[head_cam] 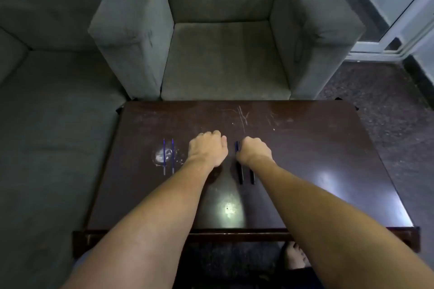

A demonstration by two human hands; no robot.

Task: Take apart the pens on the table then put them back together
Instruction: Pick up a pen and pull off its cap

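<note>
Your left hand (pixel 207 150) sat curled on the dark brown wooden table (pixel 328 159), and whether it held anything was hidden. Your right hand (pixel 254 150) curled above two black plastic pen barrels (pixel 240 175), its grip unclear. Two thin blue ink refills (pixel 173 155) lay parallel at the left.
</note>
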